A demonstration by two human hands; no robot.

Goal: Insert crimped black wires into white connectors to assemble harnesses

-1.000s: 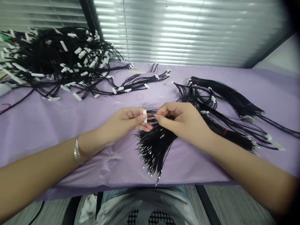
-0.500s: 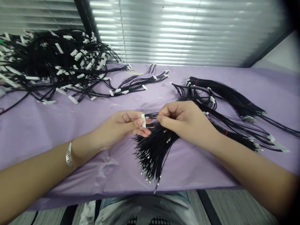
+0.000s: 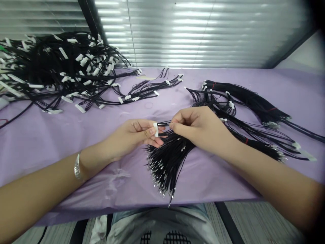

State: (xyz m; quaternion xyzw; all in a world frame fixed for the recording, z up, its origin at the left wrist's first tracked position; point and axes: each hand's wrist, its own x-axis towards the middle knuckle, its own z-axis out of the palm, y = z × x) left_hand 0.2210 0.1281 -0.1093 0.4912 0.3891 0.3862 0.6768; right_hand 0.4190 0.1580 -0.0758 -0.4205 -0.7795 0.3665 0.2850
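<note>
My left hand [image 3: 138, 134] pinches a small white connector housing [image 3: 156, 130] between thumb and forefinger. Several thin black wires run rightward out of that housing. Just to the right, my right hand [image 3: 194, 125] is closed, thumb against forefinger, on a black wire [image 3: 164, 124] close to the housing; its tip is too small to make out clearly. Below both hands a thick bundle of black wires [image 3: 166, 166] fans out on the table, with bare metal terminals at its ends pointing toward me. My right hand hides part of this bundle.
A large heap of black cables with white connectors [image 3: 58, 67] lies at the back left. More connectored cables [image 3: 142, 89] stretch out from it. At the right are tied wire bundles [image 3: 246, 98]. A purple cover [image 3: 101, 186] lies over the table, before window blinds [image 3: 165, 34].
The hands hold nearly the same pose. My right fingers have moved very slightly toward the white connector housing. The whole view has shifted a little.
</note>
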